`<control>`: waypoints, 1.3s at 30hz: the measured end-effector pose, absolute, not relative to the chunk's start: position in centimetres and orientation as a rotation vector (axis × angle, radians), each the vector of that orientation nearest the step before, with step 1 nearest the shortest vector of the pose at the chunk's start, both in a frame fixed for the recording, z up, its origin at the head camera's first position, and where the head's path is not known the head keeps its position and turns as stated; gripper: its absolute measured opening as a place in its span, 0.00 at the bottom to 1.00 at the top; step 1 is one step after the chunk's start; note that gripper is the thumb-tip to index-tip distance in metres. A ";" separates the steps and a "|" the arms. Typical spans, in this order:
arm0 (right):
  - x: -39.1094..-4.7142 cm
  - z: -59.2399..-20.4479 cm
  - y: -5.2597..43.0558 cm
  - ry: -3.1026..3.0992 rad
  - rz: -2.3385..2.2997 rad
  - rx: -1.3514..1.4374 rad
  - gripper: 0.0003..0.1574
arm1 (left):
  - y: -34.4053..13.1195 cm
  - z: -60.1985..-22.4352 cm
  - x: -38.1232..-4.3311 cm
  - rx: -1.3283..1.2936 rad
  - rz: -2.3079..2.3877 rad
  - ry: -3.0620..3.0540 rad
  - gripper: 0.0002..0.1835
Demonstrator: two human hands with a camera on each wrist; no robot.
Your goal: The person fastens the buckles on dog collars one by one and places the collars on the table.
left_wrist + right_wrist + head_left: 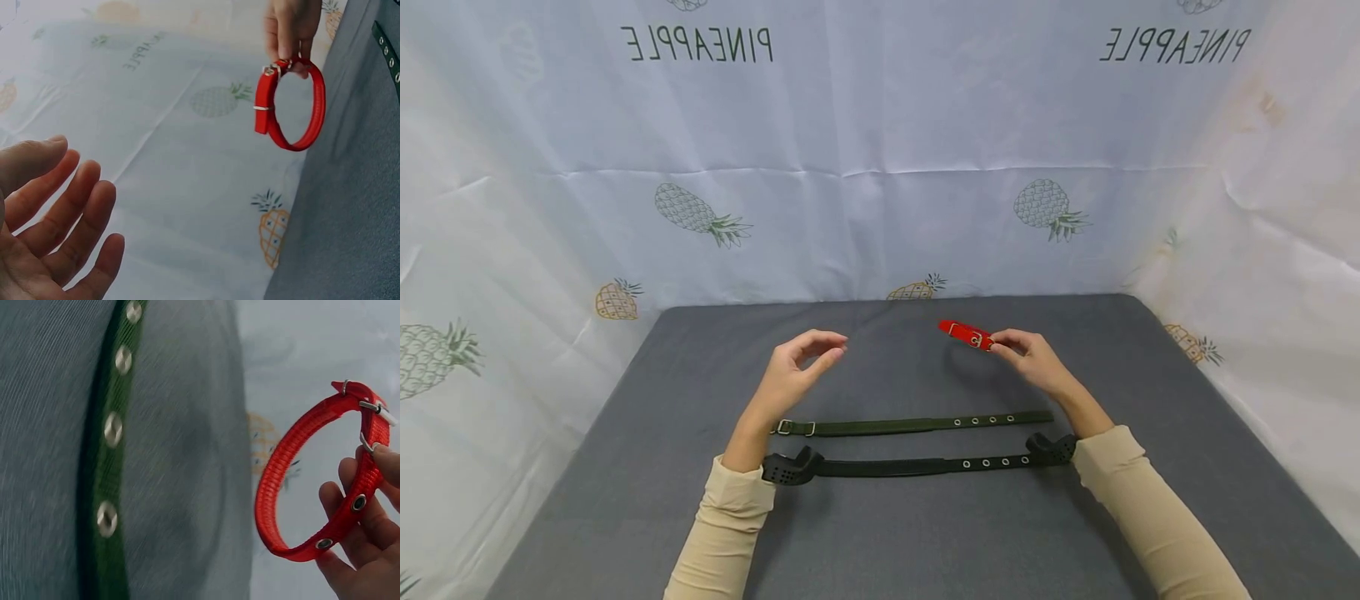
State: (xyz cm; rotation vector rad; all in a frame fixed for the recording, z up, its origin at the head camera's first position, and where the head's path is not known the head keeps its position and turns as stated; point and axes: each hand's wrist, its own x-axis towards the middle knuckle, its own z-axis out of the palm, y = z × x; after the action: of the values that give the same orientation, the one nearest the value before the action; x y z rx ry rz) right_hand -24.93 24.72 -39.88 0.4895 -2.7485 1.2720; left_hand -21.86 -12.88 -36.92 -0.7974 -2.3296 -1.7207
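My right hand (pixel 1033 360) pinches a red pet collar (pixel 966 335) between thumb and fingers, above the table. In the right wrist view the red collar (pixel 275 481) is buckled into a loop, with a metal buckle, a D-ring and eyelets showing. My left hand (pixel 799 371) is raised over the table to the left, its fingers relaxed and apart from the collar. In the left wrist view the palm and spread fingers of this left hand (pixel 62 231) hold nothing.
A green collar (pixel 872 427) lies stretched out on the grey table (pixel 925 542), in front of me. Nearer to me lies a black collar (pixel 887 468), parallel to it. White curtains (pixel 880 100) with pineapple prints stand behind and at both sides.
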 end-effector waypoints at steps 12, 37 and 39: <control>-26.8 -42.2 25.9 -2.786 1.082 0.418 0.16 | -13.1 -37.0 -22.0 -0.818 -1.702 -2.307 0.12; -28.2 -44.5 25.7 -2.852 0.865 0.561 0.06 | -13.3 -37.0 -22.0 -0.785 -1.713 -2.331 0.12; -28.2 -44.6 25.7 -2.862 0.862 0.560 0.06 | -13.4 -37.0 -22.0 -0.781 -1.711 -2.336 0.12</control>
State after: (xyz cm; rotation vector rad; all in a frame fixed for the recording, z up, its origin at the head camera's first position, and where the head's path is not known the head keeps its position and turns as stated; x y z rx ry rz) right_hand -28.24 25.67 -44.57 0.5595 -2.8618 0.8624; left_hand -22.04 -13.35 -36.97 -0.7814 -2.3360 -1.7112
